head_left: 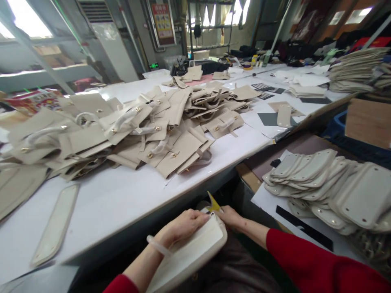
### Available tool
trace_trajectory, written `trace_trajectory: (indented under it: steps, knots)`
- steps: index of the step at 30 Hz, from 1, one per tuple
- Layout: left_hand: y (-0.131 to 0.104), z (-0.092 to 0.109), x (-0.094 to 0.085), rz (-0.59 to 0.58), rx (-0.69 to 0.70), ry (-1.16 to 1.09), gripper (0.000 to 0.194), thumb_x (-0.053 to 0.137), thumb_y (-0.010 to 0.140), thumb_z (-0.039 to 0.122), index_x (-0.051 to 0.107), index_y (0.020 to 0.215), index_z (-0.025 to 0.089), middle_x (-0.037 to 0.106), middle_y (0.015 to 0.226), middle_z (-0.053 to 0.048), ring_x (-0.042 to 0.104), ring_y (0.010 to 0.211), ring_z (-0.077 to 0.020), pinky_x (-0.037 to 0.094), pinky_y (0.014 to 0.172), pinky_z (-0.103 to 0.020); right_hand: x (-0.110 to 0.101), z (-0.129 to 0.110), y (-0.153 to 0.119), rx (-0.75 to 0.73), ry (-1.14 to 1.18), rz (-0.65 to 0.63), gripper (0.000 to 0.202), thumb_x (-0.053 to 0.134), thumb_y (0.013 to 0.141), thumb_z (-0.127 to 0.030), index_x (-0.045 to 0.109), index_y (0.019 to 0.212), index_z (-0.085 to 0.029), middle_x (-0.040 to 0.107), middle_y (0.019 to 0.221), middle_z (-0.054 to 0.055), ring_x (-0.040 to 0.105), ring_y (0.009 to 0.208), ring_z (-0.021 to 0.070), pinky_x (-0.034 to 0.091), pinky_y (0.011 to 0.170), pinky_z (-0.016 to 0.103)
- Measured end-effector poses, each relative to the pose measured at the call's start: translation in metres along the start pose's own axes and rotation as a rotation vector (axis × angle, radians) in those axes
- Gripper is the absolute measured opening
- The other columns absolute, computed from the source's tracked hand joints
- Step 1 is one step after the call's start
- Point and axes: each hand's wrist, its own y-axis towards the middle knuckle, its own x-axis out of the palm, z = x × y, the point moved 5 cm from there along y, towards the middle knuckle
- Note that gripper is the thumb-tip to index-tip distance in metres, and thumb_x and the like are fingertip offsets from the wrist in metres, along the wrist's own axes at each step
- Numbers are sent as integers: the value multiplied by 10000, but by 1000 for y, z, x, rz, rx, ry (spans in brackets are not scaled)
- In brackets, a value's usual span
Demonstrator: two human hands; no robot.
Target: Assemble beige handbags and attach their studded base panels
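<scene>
A cream handbag [195,248] rests tilted over my lap, below the table's front edge. My left hand [185,225] lies over its upper side, fingers bent around the edge close to the far corner. At that same corner my right hand [231,217] grips the bag's end, with its fingertips partly hidden. Between both hands a pointed yellow piece [214,203] sticks up; I cannot make out what it is or which hand holds it. A pale wrapped handle [158,245] loops out beside my left wrist.
Beige bag pieces with wrapped handles [161,126] are heaped on the white table [116,211]. One long cream strip [56,226] lies at left. Stacked cream panels [324,183] stand on a lower surface at right, beside a black strip [304,228].
</scene>
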Motion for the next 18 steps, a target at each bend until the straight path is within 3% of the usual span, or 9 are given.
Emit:
trace_trajectory:
  steps: [3,5,8,10,13,15,18]
  knots:
    - [-2,1,-2,0,24,-39,499,496,898,570,748,1020,157,711,914,-37,585,841,-207,445,765,-282,-45,-1,-6,-6,-90,-15,479,523,906,-621,568,826,-151,513,501,-60,456,336,84,343,354,196]
    - [-2,3,-4,17,37,-51,479,531,887,540,727,1127,174,719,1008,-42,598,900,-218,452,805,-288,-62,-6,-15,4,-190,-190,576,492,853,-717,554,714,-161,547,494,-17,494,343,109,362,354,208]
    - [0,4,-6,56,23,-50,505,590,860,494,674,1242,175,716,983,-40,592,824,-190,452,755,-272,-63,-18,-23,7,-450,-563,629,573,732,-773,612,697,-146,620,549,32,585,425,159,441,419,239]
    - [2,3,-7,69,-14,-60,602,621,840,485,594,1343,154,699,878,-25,551,701,-150,426,645,-246,-58,-31,-17,-60,-597,-633,615,651,679,-739,670,815,-140,661,628,24,625,511,167,449,470,231]
    - [3,-1,-7,101,-72,-77,842,651,816,497,359,1506,114,660,759,7,485,591,-118,368,538,-225,-53,-58,5,-267,-770,-441,526,592,796,-672,675,826,-154,672,710,18,612,617,150,387,533,214]
    - [4,-2,-6,135,-78,-79,956,663,809,488,209,1553,95,648,715,22,490,595,-122,375,543,-222,-49,-76,15,-422,-905,-268,546,453,912,-631,650,728,-156,662,707,48,599,677,170,348,587,245]
    - [4,-3,-5,163,-57,-79,1011,673,809,464,108,1567,105,641,668,36,525,633,-139,408,593,-223,-40,-96,19,-619,-1088,-116,596,386,952,-618,646,676,-159,673,700,103,610,735,220,309,648,294]
